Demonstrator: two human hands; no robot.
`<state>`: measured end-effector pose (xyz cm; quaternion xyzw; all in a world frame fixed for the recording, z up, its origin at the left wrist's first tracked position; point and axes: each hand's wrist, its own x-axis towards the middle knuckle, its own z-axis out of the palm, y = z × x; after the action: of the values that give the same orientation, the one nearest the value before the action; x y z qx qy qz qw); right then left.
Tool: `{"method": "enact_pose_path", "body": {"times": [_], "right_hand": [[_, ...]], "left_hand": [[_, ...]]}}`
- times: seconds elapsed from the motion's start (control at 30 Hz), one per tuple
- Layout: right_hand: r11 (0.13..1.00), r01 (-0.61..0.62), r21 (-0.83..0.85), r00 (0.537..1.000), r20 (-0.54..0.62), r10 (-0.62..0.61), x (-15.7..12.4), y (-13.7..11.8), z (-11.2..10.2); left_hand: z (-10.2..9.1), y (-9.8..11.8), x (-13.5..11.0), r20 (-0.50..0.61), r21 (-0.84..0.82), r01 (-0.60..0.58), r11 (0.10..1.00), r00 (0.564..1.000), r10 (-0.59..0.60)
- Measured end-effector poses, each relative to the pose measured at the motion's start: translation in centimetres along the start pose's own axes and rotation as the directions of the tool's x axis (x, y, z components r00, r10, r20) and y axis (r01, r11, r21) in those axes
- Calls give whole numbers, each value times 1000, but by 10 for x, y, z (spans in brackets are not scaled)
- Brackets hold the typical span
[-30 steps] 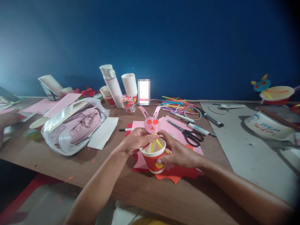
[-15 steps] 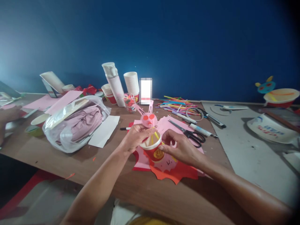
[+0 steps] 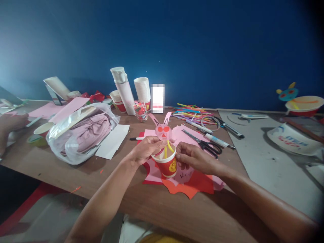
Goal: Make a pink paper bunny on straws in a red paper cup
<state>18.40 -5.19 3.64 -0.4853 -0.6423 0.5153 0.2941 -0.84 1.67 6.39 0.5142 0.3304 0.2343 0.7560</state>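
A red and white paper cup (image 3: 164,166) with a yellow emblem is held a little tilted over the paper scraps. On its far rim stands a pink paper rabbit head (image 3: 160,134) with red eyes and long ears. My left hand (image 3: 148,148) grips the cup's rim at the left, its thumb by the rabbit head. Inside the cup show bent yellow strips (image 3: 170,146). Curled against the cup's right side is my right hand (image 3: 194,158); what its fingertips pinch is hidden. Beneath lie pink paper and a scalloped orange sheet (image 3: 192,185).
Scissors (image 3: 202,141), markers (image 3: 219,140) and colourful thin sticks (image 3: 189,113) lie behind my right hand. Left of the cup are a white card (image 3: 112,141) and a plastic bag (image 3: 81,135). A bottle (image 3: 123,91) and stacked cups (image 3: 142,89) stand behind. Another person's hand (image 3: 12,123) is far left.
The cup has turned, so its emblem sits further right, and the rabbit head now faces me more upright. My right hand's fingers have curled in closer; the yellow piece outside the cup is now out of sight.
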Motion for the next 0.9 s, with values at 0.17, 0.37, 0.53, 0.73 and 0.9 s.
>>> {"method": "enact_pose_path", "body": {"times": [0.17, 0.37, 0.53, 0.73, 0.9], "right_hand": [[964, 49, -263, 988, -128, -85, -4, -6, 3], [927, 89, -364, 972, -171, -160, -3, -2, 6], [926, 130, -354, 968, -159, -196, -1, 5, 3], [885, 40, -464, 971, -192, -145, 1, 2, 5], [870, 65, -488, 956, -221, -195, -4, -2, 10]], "left_hand": [[-2, -1, 1, 37, -21, 33, 999, 999, -32], [0, -6, 3, -61, 25, 3, 1000, 998, -2], [2, -4, 2, -99, -11, 3, 1000, 995, -4], [3, -4, 3, -57, 14, -10, 1000, 998, 11], [5, -11, 8, -111, 44, -72, 996, 991, 77]]}}
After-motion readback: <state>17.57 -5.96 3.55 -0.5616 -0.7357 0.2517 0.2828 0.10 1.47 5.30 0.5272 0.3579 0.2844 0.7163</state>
